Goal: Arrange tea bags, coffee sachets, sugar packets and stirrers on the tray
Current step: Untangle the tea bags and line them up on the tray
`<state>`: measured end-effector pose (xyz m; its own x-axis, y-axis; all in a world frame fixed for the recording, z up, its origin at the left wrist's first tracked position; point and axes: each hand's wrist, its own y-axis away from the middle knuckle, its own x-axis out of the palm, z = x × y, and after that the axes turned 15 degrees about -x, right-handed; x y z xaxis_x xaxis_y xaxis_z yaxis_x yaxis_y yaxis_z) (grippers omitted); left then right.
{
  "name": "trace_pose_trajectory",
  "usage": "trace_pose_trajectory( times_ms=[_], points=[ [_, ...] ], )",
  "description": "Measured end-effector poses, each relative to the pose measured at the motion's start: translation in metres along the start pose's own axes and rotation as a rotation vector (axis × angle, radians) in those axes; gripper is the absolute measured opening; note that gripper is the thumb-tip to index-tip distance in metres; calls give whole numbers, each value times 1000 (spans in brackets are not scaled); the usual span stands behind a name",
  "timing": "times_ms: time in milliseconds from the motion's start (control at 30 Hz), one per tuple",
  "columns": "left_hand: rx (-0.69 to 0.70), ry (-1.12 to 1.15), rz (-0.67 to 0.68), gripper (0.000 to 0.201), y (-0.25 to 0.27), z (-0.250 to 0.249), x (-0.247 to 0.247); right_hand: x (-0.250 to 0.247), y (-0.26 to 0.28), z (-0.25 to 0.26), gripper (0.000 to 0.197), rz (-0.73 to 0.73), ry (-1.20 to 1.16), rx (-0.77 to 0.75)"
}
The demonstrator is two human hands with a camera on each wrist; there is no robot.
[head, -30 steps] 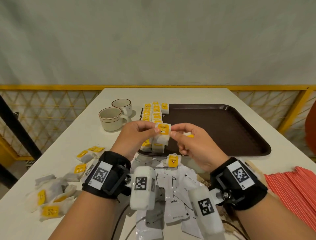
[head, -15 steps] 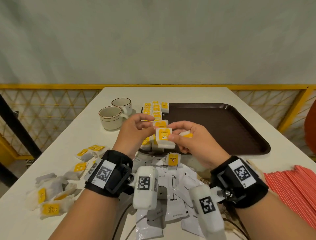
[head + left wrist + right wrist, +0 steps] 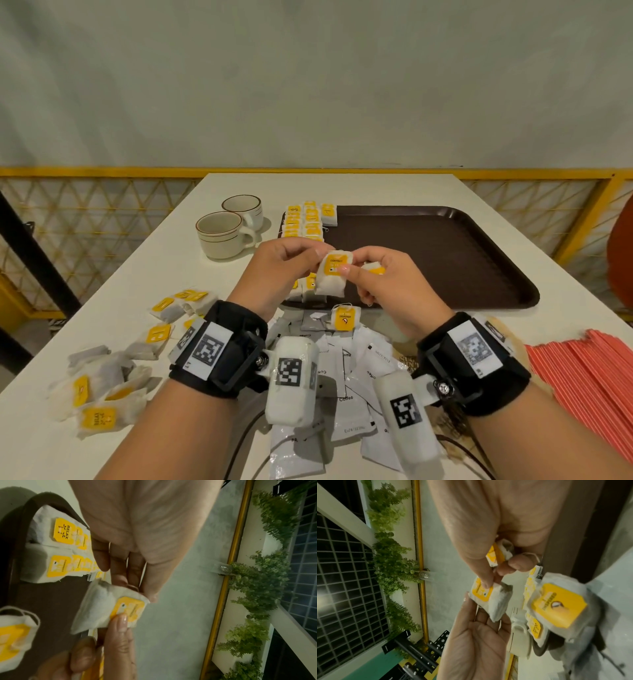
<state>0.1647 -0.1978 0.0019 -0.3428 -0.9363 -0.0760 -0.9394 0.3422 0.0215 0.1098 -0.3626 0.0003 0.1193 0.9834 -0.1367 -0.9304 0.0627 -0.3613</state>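
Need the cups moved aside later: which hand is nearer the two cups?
Left. The left hand pinches a tea bag just right of the cups; the right hand pinches it farther right, over the tray.

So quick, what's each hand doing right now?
Left hand: pinches the top of a tea bag.
Right hand: thumb on the same tea bag, with a second tea bag tucked in its curled fingers.

white table (image 3: 342,192): brown tray (image 3: 445,260), two cups (image 3: 226,233), loose tea bags (image 3: 99,394), coffee sachets (image 3: 346,373), red stirrers (image 3: 589,383).
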Motion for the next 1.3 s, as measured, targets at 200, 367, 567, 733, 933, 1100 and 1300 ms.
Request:
trace_pose_trajectory(
  times_ms=[200, 367, 567, 733, 933, 1100, 1300],
  points=[
    [20, -62, -27, 20, 0, 2, 1, -5, -2, 2, 6, 60, -13, 49],
    [-21, 30, -144, 22, -5, 4, -8, -18, -3, 5, 23, 352, 341, 69],
    [-24, 30, -163, 21, -6, 6, -10, -15, -1, 2, 13, 566, 637, 32],
    [-9, 6, -159, 18, -7, 6, -9, -17, 2, 15, 4, 559, 249, -24],
    [-52, -47, -29, 13, -4, 7, -3, -7, -2, 8, 15, 169, 135, -157],
    [-112, 47, 14, 14, -4, 8, 0, -1, 0, 1, 16, 8, 60, -105],
    [-150, 111, 42, 4, -2, 6, 2, -1, 1, 4, 15, -57, 20, -87]
  ],
)
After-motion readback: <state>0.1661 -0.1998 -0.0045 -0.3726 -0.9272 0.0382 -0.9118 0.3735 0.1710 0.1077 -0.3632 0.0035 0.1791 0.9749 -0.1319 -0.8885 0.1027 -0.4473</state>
